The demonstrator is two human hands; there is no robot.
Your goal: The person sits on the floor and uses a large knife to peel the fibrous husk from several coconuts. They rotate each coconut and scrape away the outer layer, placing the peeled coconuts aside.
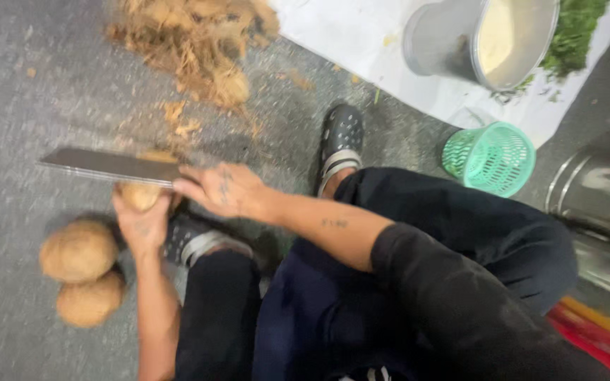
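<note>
My right hand [224, 190] grips the handle of a large flat cleaver [107, 165], whose blade points left above a husked brown coconut [139, 195]. My left hand [139, 226] cups that coconut from below, just over the grey ground. Two more husked coconuts [79, 250] [90, 302] lie on the ground to the left of my left arm. The whole view is blurred by motion.
A heap of brown coconut husk fibre [195, 42] lies ahead. A white sheet [361, 42] holds a tipped metal pot [485, 39] and green leaves [573, 32]. A small green plastic basket [492, 156] and steel vessels [598, 201] stand right. My black sandals [340, 141] rest on the ground.
</note>
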